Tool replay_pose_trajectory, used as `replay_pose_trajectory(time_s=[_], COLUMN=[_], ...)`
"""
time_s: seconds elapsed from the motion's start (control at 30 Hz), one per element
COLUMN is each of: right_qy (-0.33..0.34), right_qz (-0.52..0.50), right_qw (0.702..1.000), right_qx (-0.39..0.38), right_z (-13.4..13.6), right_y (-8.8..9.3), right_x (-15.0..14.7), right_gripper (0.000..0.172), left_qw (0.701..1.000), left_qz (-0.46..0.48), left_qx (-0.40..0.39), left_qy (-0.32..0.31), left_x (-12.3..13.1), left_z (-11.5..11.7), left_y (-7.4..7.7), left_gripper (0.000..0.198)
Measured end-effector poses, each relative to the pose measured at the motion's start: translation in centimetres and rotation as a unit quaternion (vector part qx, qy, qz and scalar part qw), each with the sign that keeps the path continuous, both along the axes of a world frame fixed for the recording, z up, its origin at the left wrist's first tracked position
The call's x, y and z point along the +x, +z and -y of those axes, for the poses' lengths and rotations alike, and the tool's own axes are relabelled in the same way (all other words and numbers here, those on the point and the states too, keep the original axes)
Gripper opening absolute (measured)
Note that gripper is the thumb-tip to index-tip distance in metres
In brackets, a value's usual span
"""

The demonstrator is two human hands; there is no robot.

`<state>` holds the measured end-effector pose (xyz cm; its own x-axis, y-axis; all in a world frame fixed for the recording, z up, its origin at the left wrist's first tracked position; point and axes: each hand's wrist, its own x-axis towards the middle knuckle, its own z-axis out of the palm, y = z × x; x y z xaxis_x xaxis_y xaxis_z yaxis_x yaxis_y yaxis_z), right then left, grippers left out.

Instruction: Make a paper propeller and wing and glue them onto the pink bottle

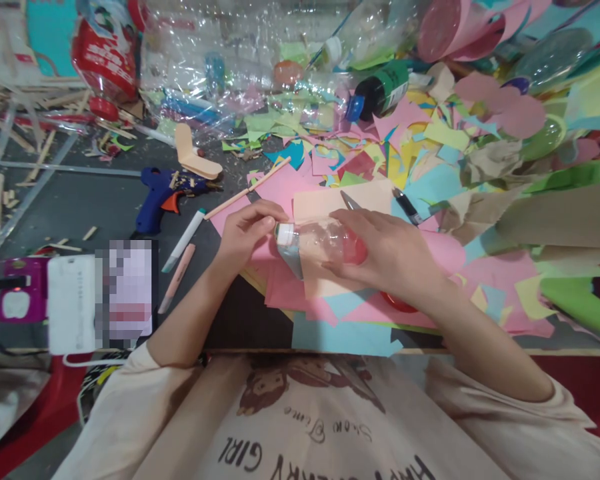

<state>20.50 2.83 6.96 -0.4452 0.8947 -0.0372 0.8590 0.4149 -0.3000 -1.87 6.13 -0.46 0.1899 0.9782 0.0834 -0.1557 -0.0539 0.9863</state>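
Observation:
A small clear plastic bottle (325,243) with a red base lies on its side above a sheet of peach paper (314,283). My right hand (380,250) is wrapped over its base end. At the cap end, my left hand (250,230) has its thumb and fingers pinched against the white and green cap (285,233); the fingertips are partly hidden. A grey-blue piece (291,259) sits just below the cap. Beneath my right wrist a red round object (400,303) partly shows. A pointed metal blade (349,200) sticks out beyond my right fingers.
On the left lie a blue glue gun (155,197), a white marker (185,240), a pink marker (177,277) and a white power bank (71,303). Paper scraps (440,140) cover the right side. Plastic bottles, one with a green label (393,87), crowd the back.

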Motion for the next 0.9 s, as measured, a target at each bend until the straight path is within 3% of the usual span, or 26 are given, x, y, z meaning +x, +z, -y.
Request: replay_pose_trajectory(time_s=[0.2,0.43,0.7,0.9], right_qy=[0.006,0.010,0.015,0.013], right_qz=[-0.002,-0.008,-0.008,0.001], right_qw=[1.000,0.999,0.996,0.998], right_qx=[0.005,0.036,0.082,0.065], right_z=[0.2,0.7,1.0,1.0], right_y=[-0.2,-0.4,-0.9,-0.8], right_x=[0.3,0.4,0.4,0.4], right_gripper=[0.046,0.051,0.053,0.050], left_qw=[0.998,0.967,0.958,0.953], left_qz=[0.040,0.149,0.170,0.175], left_qx=[-0.038,-0.190,-0.204,-0.232], left_qy=[-0.024,-0.082,-0.104,-0.093], left_x=[0.2,0.9,1.2,1.2], left_z=[-0.1,0.1,0.3,0.5], left_y=[-0.1,0.8,0.3,0.9], left_gripper=[0.025,0.029,0.033,0.032])
